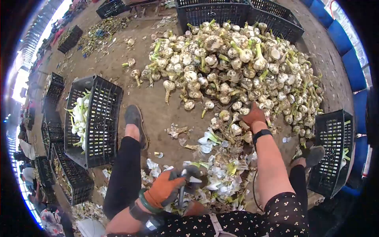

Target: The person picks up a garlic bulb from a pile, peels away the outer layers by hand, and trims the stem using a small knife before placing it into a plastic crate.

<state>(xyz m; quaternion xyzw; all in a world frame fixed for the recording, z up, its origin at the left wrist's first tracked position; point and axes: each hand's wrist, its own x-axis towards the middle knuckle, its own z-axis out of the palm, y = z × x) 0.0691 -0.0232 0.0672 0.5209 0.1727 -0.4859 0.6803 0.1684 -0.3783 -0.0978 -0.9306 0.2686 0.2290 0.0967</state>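
My left hand (161, 189), in an orange and grey glove, is closed around a pair of pruning shears (181, 194) with dark handles and a pale metal tip. It is low in front of my body, over white and brown garlic peelings (223, 177). My right hand (254, 115), in an orange glove, reaches down to the near edge of a large heap of garlic bulbs (233, 59). Its thumb and forefinger are apart against the bulbs; the other fingers are partly hidden. A garlic bulb (235, 129) with dirty skin lies just below that hand.
A tilted black crate (104, 118) on the left holds peeled white garlic (80, 114). Another black crate (333, 150) stands at the right by my foot (315, 156). More crates (213, 14) stand behind the heap. Blue barrels (352, 69) line the right side.
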